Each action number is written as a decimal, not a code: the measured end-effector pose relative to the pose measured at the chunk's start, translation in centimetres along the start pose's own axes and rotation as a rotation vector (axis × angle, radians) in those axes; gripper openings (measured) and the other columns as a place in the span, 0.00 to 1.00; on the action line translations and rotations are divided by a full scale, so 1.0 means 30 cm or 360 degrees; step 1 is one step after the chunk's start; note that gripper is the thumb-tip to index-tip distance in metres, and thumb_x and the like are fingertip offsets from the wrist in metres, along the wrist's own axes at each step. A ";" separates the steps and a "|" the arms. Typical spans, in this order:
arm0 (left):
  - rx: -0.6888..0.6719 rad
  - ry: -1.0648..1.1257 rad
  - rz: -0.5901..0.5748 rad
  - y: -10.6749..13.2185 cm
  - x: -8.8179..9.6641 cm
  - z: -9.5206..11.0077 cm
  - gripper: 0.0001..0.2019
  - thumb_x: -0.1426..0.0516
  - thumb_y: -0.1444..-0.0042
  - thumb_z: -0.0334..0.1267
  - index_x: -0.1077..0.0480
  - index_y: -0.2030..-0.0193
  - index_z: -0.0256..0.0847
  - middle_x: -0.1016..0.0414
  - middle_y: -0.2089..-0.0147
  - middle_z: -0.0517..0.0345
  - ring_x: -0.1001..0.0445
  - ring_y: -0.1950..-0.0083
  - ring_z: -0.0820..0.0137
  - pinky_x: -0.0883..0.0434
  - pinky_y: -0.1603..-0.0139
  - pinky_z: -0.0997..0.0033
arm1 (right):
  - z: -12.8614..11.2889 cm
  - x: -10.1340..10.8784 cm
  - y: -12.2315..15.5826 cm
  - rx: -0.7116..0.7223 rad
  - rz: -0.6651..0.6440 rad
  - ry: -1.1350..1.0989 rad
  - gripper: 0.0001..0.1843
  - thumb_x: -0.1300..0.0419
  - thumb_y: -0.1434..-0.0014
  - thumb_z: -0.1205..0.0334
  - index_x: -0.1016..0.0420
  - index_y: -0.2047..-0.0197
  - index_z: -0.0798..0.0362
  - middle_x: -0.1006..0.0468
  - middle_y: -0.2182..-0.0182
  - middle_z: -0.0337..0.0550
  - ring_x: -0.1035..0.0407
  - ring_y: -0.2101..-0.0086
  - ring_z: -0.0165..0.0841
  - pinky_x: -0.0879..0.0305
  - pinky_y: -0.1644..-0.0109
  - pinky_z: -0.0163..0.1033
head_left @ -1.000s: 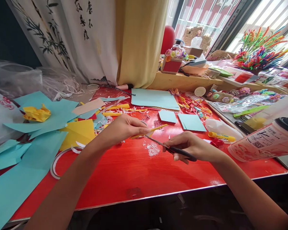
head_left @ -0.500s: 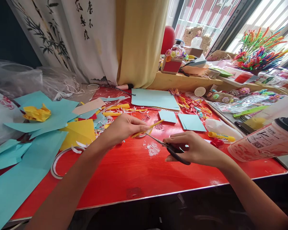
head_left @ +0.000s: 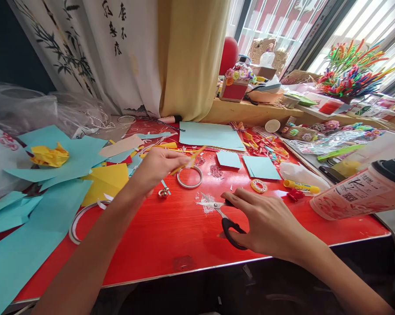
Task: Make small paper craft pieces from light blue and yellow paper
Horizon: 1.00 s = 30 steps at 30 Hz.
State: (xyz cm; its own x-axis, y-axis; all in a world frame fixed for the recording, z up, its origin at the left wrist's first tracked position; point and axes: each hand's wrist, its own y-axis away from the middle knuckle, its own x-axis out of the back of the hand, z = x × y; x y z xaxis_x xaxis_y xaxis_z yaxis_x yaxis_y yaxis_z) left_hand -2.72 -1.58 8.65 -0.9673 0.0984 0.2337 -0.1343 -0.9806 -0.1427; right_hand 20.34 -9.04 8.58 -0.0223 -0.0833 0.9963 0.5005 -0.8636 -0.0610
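Observation:
My left hand is closed in a pinch on a thin yellow paper strip, held above the red table and over a white tape ring. My right hand lies low near the table's front edge with its fingers on the black handles of the scissors. The scissors lie flat on the table, their blades pointing left onto a white smear of paper scraps.
Light blue sheets and yellow paper cover the left and back of the table. A small tape roll, a yellow glue stick and a tilted drink cup sit at the right. Craft clutter fills the windowsill.
My right hand has come down and toward me, laying the scissors on the table. My left hand has lifted the yellow strip back and to the left, uncovering the tape ring.

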 end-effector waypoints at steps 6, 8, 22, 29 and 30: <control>-0.0087 -0.0032 -0.0037 0.000 0.015 0.014 0.12 0.39 0.56 0.45 0.23 0.66 0.41 0.23 0.67 0.55 0.28 0.64 0.69 0.33 0.64 0.70 | 0.020 -0.116 -0.021 -0.0132 -0.0107 -0.0304 0.34 0.44 0.48 0.56 0.46 0.38 0.53 0.30 0.51 0.51 0.33 0.55 0.43 0.34 0.61 0.44; -0.0099 -0.0089 -0.0101 0.007 0.003 0.021 0.12 0.39 0.55 0.46 0.23 0.67 0.41 0.23 0.68 0.56 0.28 0.65 0.70 0.33 0.65 0.71 | 0.021 -0.133 -0.031 -0.0074 -0.0144 -0.0389 0.29 0.43 0.47 0.58 0.39 0.42 0.54 0.28 0.53 0.50 0.33 0.56 0.43 0.35 0.58 0.46; -0.0208 -0.0250 -0.0396 0.035 -0.032 0.054 0.07 0.43 0.50 0.40 0.28 0.68 0.39 0.27 0.71 0.60 0.31 0.70 0.74 0.35 0.72 0.77 | 0.004 0.000 -0.236 -0.0109 -0.0129 -0.2545 0.14 0.40 0.48 0.55 0.26 0.67 0.58 0.24 0.75 0.43 0.29 0.77 0.27 0.32 0.73 0.31; -0.0670 -0.0761 0.0187 0.039 -0.039 0.036 0.09 0.50 0.42 0.40 0.32 0.66 0.40 0.30 0.72 0.61 0.32 0.71 0.75 0.35 0.71 0.75 | 0.027 0.007 -0.271 -0.0085 -0.0163 -0.2559 0.10 0.38 0.50 0.60 0.24 0.67 0.59 0.23 0.76 0.43 0.28 0.77 0.27 0.30 0.72 0.31; -0.0888 -0.0930 0.0422 0.041 -0.034 0.033 0.08 0.50 0.42 0.39 0.32 0.65 0.40 0.29 0.70 0.60 0.32 0.70 0.74 0.35 0.69 0.74 | 0.022 0.000 -0.275 -0.0140 -0.0042 -0.2637 0.09 0.38 0.49 0.60 0.24 0.68 0.59 0.23 0.76 0.42 0.29 0.77 0.26 0.31 0.72 0.30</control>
State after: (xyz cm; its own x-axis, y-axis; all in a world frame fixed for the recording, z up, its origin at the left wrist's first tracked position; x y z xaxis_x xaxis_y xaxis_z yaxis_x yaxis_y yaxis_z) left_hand -1.68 -3.04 9.18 -0.7358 -0.3767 0.5627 -0.1537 -0.7164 -0.6806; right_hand 16.80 -1.58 9.11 0.8843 0.4662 -0.0272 0.4666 -0.8844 0.0103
